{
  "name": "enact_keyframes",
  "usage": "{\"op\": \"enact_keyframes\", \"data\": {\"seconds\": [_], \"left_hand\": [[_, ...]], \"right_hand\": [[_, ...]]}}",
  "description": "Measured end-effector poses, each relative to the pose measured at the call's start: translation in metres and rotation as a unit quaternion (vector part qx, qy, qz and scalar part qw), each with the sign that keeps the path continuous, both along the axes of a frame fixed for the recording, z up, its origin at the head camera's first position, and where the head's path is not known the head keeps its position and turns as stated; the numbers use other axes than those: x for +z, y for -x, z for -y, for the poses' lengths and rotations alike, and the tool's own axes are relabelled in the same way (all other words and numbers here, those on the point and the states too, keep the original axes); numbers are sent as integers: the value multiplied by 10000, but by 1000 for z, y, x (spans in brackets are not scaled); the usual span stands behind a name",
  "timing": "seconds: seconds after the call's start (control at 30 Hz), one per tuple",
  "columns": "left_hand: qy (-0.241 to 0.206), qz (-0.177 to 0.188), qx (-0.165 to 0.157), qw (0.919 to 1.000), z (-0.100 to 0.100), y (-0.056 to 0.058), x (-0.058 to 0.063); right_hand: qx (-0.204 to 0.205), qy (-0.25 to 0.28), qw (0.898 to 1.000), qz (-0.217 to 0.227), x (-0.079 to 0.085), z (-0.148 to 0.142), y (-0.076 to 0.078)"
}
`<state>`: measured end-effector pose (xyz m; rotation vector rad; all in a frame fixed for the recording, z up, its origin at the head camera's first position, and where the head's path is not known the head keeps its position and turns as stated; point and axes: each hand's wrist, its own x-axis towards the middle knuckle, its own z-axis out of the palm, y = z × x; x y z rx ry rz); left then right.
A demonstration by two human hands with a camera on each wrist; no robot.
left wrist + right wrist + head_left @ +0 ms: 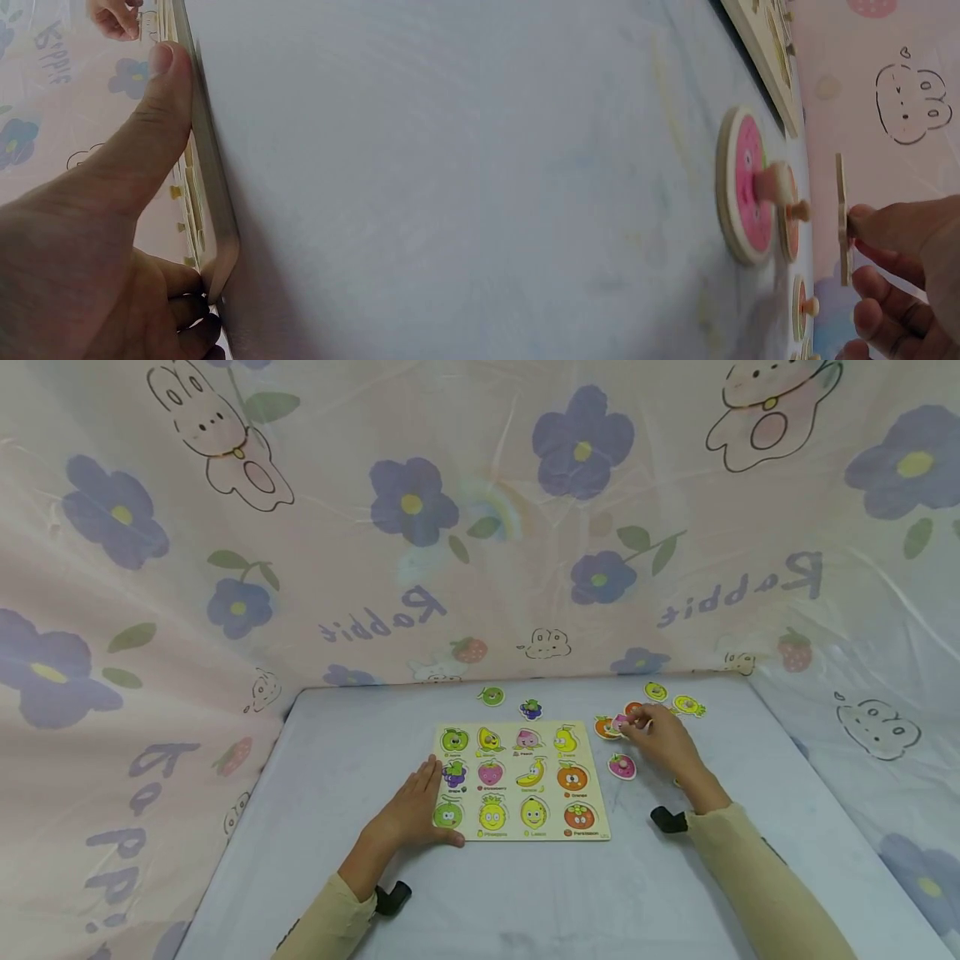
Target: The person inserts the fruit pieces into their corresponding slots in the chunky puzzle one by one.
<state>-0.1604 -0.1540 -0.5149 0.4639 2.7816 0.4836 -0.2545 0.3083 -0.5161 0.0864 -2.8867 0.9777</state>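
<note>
A wooden fruit puzzle board (547, 793) lies on the table with rows of printed fruits. My left hand (408, 810) rests at its left side, the thumb (161, 97) along the near edge and the other fingers by the left edge. To the right of the board, my right hand (663, 743) pinches a pink fruit puzzle piece (619, 723) between thumb and fingers. That piece appears edge-on in the right wrist view, raised over the table. Beneath it lie an orange puzzle piece (604, 727) and a pink strawberry piece (750, 180) with a wooden knob.
Behind the board lie a green piece (492, 696) and a grape piece (531, 709). A round yellow piece (656, 692) and a pineapple piece (689, 705) lie at the back right. A patterned curtain (487, 593) rises behind the white table (337, 735).
</note>
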Motion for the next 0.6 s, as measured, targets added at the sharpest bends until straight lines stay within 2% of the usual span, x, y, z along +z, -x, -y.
{"op": "enact_keyframes", "data": {"seconds": [0.6], "left_hand": [[-110, 18, 35, 9999, 0, -1, 0]], "right_hand": [[445, -2, 9990, -67, -2, 46, 5]]}}
